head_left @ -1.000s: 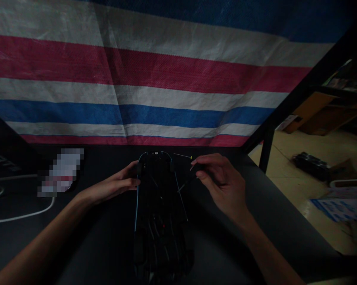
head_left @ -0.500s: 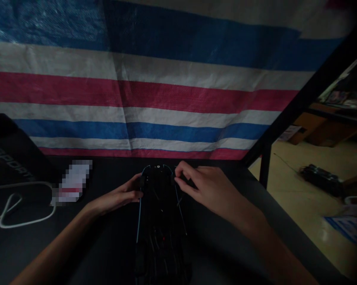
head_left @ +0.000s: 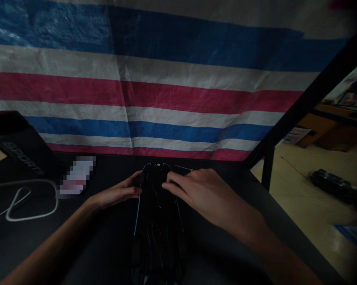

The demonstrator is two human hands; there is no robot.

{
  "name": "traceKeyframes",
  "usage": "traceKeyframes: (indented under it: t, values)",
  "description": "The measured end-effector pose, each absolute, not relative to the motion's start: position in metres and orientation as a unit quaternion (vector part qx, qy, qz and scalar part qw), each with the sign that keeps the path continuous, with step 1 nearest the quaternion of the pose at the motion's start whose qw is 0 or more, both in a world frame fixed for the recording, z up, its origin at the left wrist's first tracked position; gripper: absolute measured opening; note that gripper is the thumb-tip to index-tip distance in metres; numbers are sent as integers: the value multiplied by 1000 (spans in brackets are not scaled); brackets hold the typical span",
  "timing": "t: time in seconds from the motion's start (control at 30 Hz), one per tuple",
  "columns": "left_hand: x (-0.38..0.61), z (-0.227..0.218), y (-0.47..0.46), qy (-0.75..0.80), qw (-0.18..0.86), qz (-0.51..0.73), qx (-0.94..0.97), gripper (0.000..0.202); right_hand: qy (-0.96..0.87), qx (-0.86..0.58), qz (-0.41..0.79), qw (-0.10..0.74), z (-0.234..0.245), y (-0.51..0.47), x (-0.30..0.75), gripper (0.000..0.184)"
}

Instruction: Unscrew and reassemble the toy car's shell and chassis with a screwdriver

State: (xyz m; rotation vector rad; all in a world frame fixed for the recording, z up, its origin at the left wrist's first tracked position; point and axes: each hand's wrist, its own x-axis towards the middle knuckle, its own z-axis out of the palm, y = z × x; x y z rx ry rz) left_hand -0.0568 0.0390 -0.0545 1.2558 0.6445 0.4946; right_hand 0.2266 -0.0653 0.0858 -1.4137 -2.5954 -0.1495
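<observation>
A dark toy car (head_left: 157,209) with thin blue edge lines lies lengthwise on the black table in front of me. Wheels show at its near end, and a tiny red spot marks its middle. My left hand (head_left: 121,192) grips the far left side, thumb and fingers against the edge. Over the far right corner, my right hand (head_left: 200,192) has thumb and index finger drawn together at the car's surface; whatever is between them is hidden. Just beyond the right knuckles shows a thin pale rod (head_left: 182,167) with a yellow tip; I cannot tell whether it is held.
A blurred-out card-like item (head_left: 79,176) lies to the left by a white cable (head_left: 32,217). Behind it stands a black box marked SPORT (head_left: 23,154). Striped sheeting (head_left: 172,95) hangs along the back. Past the right frame post (head_left: 267,168), another dark object (head_left: 329,184) rests on the floor.
My right hand has shifted left, from beside the car's right edge to over its far right corner. The pale rod with the yellow tip now shows. My left hand keeps its hold.
</observation>
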Motion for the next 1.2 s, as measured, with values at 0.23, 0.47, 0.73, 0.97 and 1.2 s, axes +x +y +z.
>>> traceKeyframes:
  t: [0.23, 0.47, 0.73, 0.97, 1.2]
  values:
    - [-38, -36, 34, 287, 705, 228, 607, 84, -891, -436, 15, 126, 79, -61, 235, 18]
    - [-34, -30, 25, 287, 676, 245, 632, 85, -892, -422, -79, 140, 64, -55, 247, 26]
    - [-37, -34, 29, 269, 670, 240, 649, 78, -899, -417, -20, 130, 74, -56, 241, 20]
    - [-37, -30, 29, 275, 673, 233, 646, 80, -900, -411, -11, 147, 79, -53, 242, 16]
    - [-39, -31, 30, 276, 662, 230, 658, 80, -886, -445, -10, 127, 75, -55, 236, 19]
